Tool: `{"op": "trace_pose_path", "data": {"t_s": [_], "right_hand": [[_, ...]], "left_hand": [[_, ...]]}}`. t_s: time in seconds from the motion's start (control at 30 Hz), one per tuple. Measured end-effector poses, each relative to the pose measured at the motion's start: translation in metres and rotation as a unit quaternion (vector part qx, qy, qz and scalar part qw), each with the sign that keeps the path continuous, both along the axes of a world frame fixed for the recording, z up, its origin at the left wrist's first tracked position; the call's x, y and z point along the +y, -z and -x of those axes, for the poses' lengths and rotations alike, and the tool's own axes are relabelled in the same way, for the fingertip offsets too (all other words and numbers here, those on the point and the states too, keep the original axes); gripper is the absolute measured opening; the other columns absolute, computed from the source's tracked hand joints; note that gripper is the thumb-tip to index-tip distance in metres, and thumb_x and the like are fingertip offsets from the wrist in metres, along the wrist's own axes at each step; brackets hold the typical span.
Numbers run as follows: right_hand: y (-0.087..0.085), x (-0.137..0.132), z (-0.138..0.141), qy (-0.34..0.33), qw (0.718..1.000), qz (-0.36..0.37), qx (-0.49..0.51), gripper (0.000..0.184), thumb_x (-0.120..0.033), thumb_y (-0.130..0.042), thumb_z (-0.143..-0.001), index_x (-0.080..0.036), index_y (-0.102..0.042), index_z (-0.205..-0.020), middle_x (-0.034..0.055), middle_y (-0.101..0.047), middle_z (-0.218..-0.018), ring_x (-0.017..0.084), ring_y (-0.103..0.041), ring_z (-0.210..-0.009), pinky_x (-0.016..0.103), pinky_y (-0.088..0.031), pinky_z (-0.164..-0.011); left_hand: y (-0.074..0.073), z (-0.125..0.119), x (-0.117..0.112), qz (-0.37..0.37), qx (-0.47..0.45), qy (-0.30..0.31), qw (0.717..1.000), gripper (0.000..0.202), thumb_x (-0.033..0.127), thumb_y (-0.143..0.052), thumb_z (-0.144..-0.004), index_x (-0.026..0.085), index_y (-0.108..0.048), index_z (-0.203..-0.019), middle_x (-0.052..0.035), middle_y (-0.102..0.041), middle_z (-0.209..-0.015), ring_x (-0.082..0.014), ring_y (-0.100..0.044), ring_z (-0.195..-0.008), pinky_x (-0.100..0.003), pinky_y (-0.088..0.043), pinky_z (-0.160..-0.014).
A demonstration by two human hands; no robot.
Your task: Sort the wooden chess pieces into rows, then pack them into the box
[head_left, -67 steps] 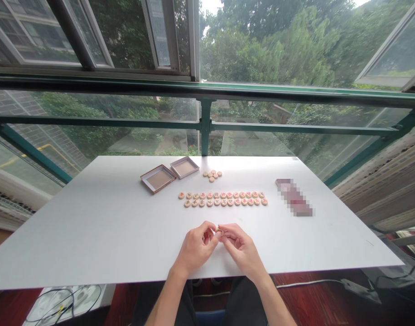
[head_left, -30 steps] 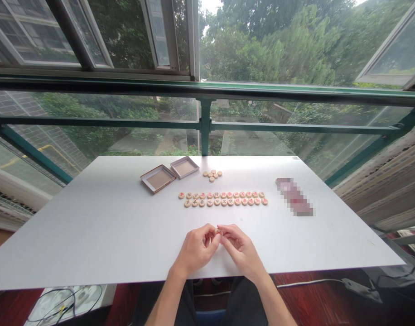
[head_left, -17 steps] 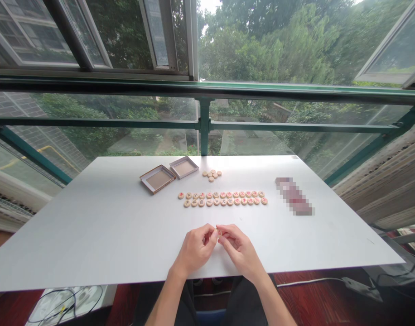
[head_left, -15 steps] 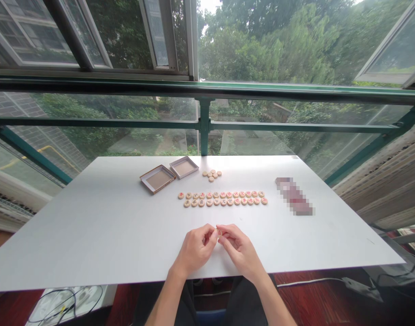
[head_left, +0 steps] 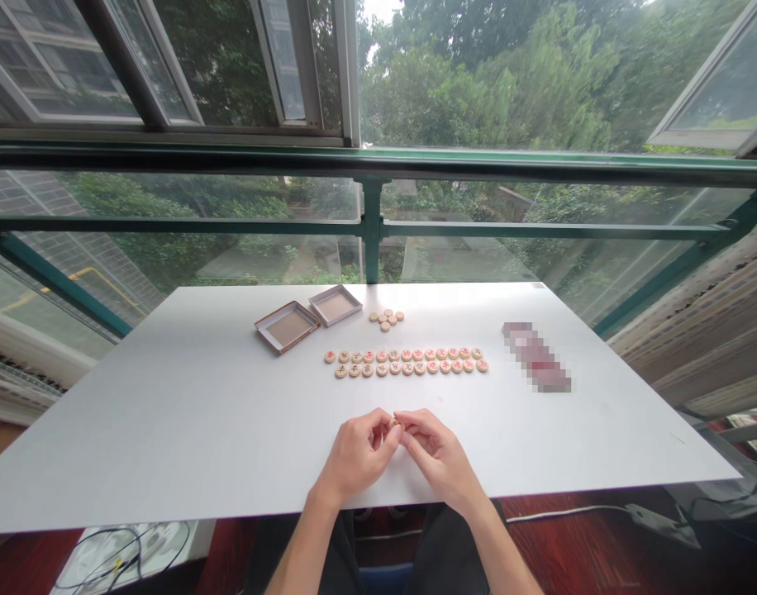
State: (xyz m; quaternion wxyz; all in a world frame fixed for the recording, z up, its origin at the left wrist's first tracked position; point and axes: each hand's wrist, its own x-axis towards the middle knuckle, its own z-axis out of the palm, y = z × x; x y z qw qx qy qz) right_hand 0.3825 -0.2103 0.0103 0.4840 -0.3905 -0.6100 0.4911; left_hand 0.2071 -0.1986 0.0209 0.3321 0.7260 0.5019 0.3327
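Observation:
Near the front edge of the white table [head_left: 186, 430], my left hand [head_left: 363, 450] and my right hand [head_left: 437, 454] meet fingertip to fingertip. Pinched between them is a small round wooden xiangqi piece [head_left: 396, 424], mostly covered by my fingers. Beyond my hands, two rows of xiangqi pieces [head_left: 407, 369] lie with red and dark characters facing up. Farther back sits a loose cluster of pale pieces [head_left: 385, 326] whose faces show no readable marks.
Two shallow open box halves stand at the back left: a brown-edged tray [head_left: 279, 339] and a paler tray [head_left: 336, 307]. A pixelated reddish item [head_left: 540, 359] lies on the right. Behind the table runs a green railing [head_left: 230, 225] before windows.
My fingers have shifted slightly around the xiangqi piece, which now appears turned at a different angle. Both hands stay in the same place, and the rows are unchanged.

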Motion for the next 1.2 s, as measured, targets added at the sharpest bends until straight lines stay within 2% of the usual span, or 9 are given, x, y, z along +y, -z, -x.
{"op": "trace_pose_path", "data": {"t_s": [0.17,0.47,1.2], "right_hand": [[0.0000,-0.0005,-0.0009,-0.005,1.000,-0.001,-0.006,0.024,-0.031,-0.061,-0.096,-0.026,-0.067,-0.119,0.0062,-0.065,-0.108,0.020,-0.067,-0.096,0.034,-0.056,-0.089],[-0.0019,-0.0013,0.0000,0.005,1.000,0.001,-0.017,0.026,-0.035,-0.061,-0.096,-0.026,-0.068,-0.118,0.0069,-0.067,-0.108,0.021,-0.068,-0.095,0.035,-0.057,-0.088],[-0.0006,-0.0005,0.0003,0.019,1.000,-0.004,-0.012,0.027,-0.035,-0.061,-0.095,-0.026,-0.067,-0.119,0.0069,-0.067,-0.107,0.021,-0.068,-0.095,0.036,-0.058,-0.088]], "left_hand": [[0.0011,-0.0008,0.0008,0.001,0.000,-0.010,1.000,0.030,0.042,-0.053,-0.094,0.020,-0.062,-0.077,0.0028,-0.059,-0.063,-0.0114,-0.051,-0.057,-0.022,-0.039,-0.057],[0.0001,-0.0009,0.0006,0.002,0.003,-0.005,1.000,0.032,0.042,-0.049,-0.096,0.020,-0.063,-0.077,0.0021,-0.061,-0.065,-0.0122,-0.053,-0.059,-0.023,-0.040,-0.059],[-0.0022,-0.0019,0.0006,-0.002,0.008,-0.004,1.000,0.029,0.039,-0.046,-0.097,0.021,-0.064,-0.081,0.0022,-0.062,-0.066,-0.0126,-0.052,-0.058,-0.023,-0.040,-0.059]]}}
